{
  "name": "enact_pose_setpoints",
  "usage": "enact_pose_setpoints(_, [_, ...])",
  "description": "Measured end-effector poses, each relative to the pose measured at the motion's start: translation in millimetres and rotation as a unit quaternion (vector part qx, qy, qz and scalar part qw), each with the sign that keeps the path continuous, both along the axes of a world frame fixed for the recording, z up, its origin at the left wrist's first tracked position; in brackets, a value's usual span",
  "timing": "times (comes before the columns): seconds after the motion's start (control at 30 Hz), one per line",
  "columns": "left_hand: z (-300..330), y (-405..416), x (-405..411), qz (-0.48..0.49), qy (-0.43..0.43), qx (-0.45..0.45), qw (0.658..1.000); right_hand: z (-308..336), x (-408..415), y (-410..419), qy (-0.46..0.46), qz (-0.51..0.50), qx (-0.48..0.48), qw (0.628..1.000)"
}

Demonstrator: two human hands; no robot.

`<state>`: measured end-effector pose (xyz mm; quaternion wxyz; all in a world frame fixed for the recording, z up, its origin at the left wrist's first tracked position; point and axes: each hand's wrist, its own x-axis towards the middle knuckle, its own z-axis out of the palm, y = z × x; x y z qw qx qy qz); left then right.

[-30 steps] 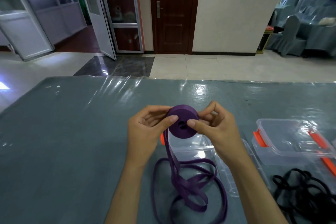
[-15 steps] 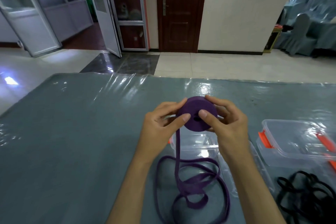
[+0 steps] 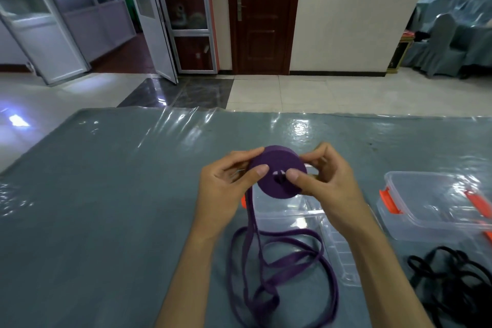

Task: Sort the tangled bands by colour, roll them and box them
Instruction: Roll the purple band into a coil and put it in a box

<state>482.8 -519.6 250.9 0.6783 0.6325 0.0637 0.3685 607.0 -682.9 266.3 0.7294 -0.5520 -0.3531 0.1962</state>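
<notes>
- The left hand point(image 3: 223, 194) and the right hand point(image 3: 328, 187) hold a purple roll point(image 3: 278, 171) of band between them, lifted above the table point(image 3: 93, 207)
- Left thumb lies on the roll's flat face, with the fingers curled behind its rim; right thumb presses beside the centre hole, fingers bent round the far edge
- The loose tail point(image 3: 279, 269) of the purple band hangs from the roll's left side and lies in loops on the table between the forearms
- An open clear box point(image 3: 287, 210) sits right under the roll
- A second clear box with orange clips point(image 3: 436, 205) stands to the right
- A black band tangle point(image 3: 452, 282) lies near that box, at the table's right edge
</notes>
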Motion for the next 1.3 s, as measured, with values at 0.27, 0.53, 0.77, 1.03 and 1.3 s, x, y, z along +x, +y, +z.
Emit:
enact_pose_setpoints(0.27, [2,-2,6,0.012,0.009,0.010,1.000,-13,-1,3,-0.010,-0.054,0.045,0.997])
enact_pose_setpoints(0.53, [-2,-4,8,0.032,-0.011,-0.002,0.999,-8,5,0,-0.059,-0.042,-0.006,0.997])
enact_pose_setpoints(0.77, [-6,5,2,0.046,0.008,0.042,0.998,-5,6,0,-0.010,0.029,-0.014,0.999])
enact_pose_setpoints(1.03, [-8,8,1,-0.033,-0.012,0.025,0.999,-1,4,0,-0.041,-0.048,0.039,0.997])
enact_pose_setpoints(1.3, [-15,4,4,0.008,-0.034,-0.012,0.999,-8,5,-2,-0.029,0.013,-0.002,0.999])
